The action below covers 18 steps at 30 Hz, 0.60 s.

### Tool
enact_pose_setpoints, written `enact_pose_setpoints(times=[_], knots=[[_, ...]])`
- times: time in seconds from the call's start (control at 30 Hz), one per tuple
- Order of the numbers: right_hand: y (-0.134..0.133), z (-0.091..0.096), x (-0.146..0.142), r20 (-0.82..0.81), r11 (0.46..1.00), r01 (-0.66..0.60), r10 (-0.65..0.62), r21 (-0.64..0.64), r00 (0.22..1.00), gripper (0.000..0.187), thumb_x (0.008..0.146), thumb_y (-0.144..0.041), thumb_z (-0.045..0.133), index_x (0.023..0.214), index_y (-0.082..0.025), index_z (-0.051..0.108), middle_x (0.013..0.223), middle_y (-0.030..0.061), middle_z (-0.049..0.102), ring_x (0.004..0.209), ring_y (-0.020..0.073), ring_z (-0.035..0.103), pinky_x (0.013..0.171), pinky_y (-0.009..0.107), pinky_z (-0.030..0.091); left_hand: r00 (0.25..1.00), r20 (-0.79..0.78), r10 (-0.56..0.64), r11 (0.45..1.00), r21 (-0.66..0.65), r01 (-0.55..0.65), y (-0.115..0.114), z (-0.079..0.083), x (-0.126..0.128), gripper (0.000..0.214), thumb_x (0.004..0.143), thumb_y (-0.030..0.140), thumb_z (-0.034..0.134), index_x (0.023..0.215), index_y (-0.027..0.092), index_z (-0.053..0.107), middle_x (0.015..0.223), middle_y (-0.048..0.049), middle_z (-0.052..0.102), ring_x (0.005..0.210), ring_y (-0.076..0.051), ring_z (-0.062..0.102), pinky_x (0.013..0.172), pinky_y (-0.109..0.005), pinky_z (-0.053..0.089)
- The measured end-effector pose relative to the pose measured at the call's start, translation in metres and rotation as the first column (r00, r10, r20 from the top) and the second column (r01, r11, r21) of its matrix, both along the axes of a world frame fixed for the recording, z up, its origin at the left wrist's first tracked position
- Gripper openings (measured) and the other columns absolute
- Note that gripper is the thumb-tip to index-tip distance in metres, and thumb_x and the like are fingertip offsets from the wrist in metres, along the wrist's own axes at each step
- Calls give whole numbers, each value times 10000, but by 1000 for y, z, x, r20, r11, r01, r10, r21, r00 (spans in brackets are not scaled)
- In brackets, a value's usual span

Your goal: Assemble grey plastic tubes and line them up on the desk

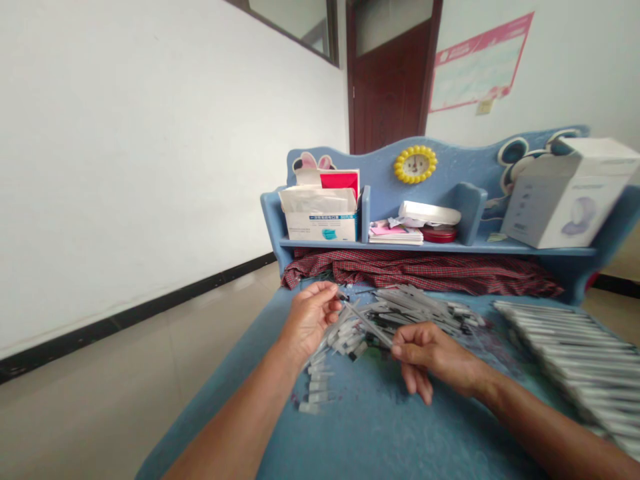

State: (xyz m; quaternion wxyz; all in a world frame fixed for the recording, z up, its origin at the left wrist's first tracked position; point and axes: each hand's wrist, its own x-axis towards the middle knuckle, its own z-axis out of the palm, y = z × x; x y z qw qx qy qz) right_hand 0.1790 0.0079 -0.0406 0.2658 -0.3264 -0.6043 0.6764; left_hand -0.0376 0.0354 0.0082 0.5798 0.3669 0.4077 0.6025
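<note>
Over the blue desk (360, 433), my left hand (311, 320) pinches a small dark-tipped piece (342, 295) between thumb and fingertips; its exact kind is too small to tell. My right hand (435, 357) grips the near end of a translucent pen barrel (369, 325), with the lower fingers loosely curled. The barrel's far end points at the left hand's fingertips; whether it touches the small piece I cannot tell. Behind and between the hands lies a loose pile of grey translucent barrels (420, 307). Small whitish plugs with thin stems (319, 387) form a row beside my left wrist.
Many slim pen-like sticks (575, 353) lie side by side at the right. Red checked cloth (420, 270) is bunched under the blue shelf (320, 245). The shelf bears a mask box (323, 227), papers (395, 235), a red round tin (440, 235) and a white carton (555, 200).
</note>
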Motion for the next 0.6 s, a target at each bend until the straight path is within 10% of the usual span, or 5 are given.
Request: enact_pose_setpoints(times=[0.27, 0.6], knots=[[3, 8, 9, 7, 996, 63, -64, 63, 998, 333, 726, -463, 625, 712, -157, 495, 488, 5, 637, 304, 92, 512, 319, 166, 354, 883, -445, 151, 961, 275, -26, -4, 0, 7, 182, 728, 274, 608, 862, 175, 534, 675, 8, 624, 427, -135, 616, 296, -153, 355], [6, 8, 10, 28, 991, 111, -114, 76, 993, 335, 713, -470, 622, 719, -158, 501, 488, 4, 634, 300, 92, 503, 321, 178, 348, 812, -558, 171, 937, 347, 41, 0, -16, 7, 232, 668, 149, 637, 899, 174, 643, 672, 5, 624, 484, -112, 602, 353, -163, 360]])
